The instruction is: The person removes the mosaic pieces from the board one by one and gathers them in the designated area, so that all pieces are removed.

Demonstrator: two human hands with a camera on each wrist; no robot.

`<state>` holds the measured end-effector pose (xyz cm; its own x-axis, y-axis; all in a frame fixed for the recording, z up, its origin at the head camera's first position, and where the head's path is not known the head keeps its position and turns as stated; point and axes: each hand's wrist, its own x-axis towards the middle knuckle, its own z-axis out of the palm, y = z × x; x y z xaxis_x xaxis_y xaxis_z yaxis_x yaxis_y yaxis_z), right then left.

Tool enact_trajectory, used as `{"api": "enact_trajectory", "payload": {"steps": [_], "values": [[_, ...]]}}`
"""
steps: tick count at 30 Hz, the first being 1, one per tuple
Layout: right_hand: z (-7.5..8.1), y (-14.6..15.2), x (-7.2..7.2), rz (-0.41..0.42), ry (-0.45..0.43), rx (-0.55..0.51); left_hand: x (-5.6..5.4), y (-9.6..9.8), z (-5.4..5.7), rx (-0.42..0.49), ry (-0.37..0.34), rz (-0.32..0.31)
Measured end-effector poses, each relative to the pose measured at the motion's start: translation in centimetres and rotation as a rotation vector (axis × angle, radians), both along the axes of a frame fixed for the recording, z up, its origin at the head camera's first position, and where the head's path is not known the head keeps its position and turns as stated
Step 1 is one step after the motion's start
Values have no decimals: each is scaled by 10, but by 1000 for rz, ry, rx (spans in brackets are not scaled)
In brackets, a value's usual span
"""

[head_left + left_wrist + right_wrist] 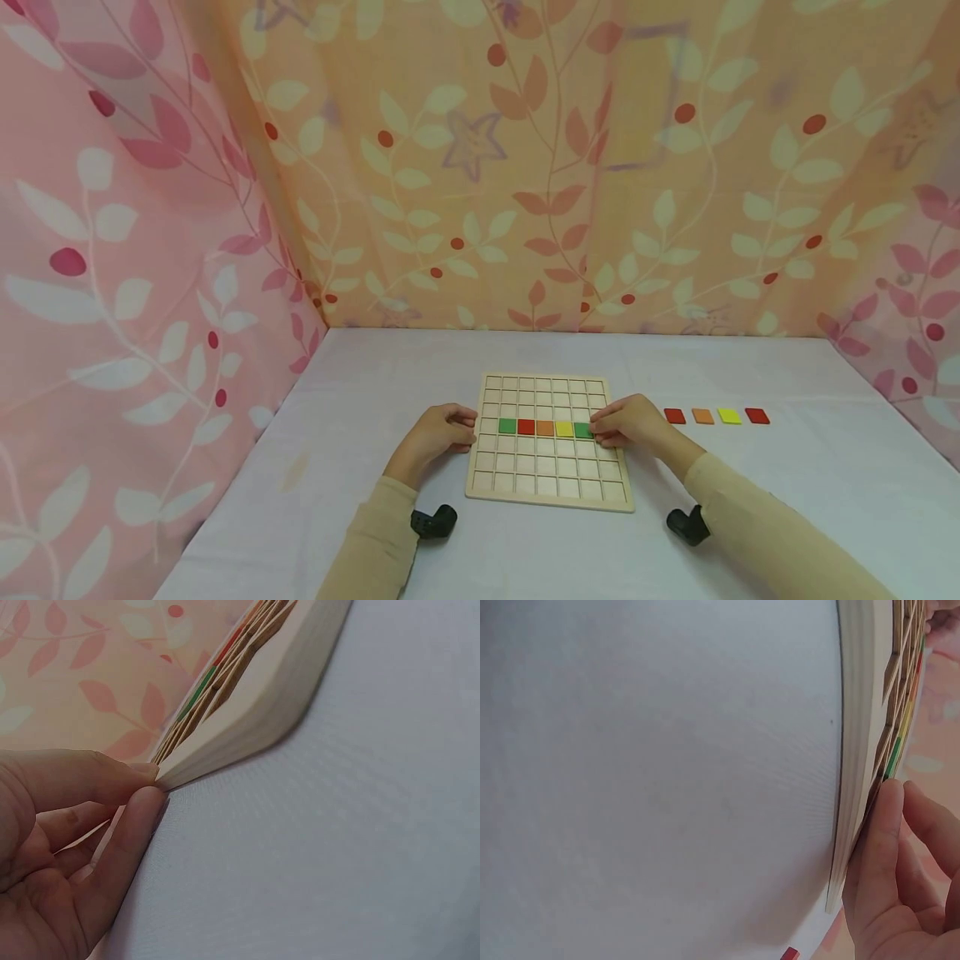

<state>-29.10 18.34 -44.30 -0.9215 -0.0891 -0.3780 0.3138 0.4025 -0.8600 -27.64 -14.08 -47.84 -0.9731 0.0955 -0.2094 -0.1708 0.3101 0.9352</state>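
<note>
A square wooden grid board (547,503) lies on the white-covered table. Across one of its rows run a green tile (507,427), a red tile (527,427), an orange tile (545,428), a yellow tile (564,429) and a second green tile (582,431). My left hand (435,435) is at the board's left edge, pinching the rim (225,742) between thumb and finger. Over the board's right side, my right hand (636,427) pinches the right end of the second green tile (893,756) with thumb and index fingertips. The cell under those fingers is hidden.
Right of the board lie a red tile (674,416), an orange tile (702,416), a yellow tile (729,416) and another red tile (757,416), in a row. Patterned curtains (480,208) enclose the table's back and sides. Black devices (435,522) sit at both wrists.
</note>
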Motion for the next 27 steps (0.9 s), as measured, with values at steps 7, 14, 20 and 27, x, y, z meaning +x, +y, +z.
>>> {"api": "enact_trajectory", "payload": {"steps": [7, 14, 20, 27], "values": [[1, -1, 1, 6, 2, 8, 0, 1, 1, -5, -3, -4], [6, -2, 2, 39, 26, 41, 0, 1, 2, -14, 0, 2], [6, -4, 1, 38, 32, 57, -1, 1, 2, 0, -6, 15], [4, -5, -1, 18, 35, 79, 0, 1, 1, -9, -5, 15]]}}
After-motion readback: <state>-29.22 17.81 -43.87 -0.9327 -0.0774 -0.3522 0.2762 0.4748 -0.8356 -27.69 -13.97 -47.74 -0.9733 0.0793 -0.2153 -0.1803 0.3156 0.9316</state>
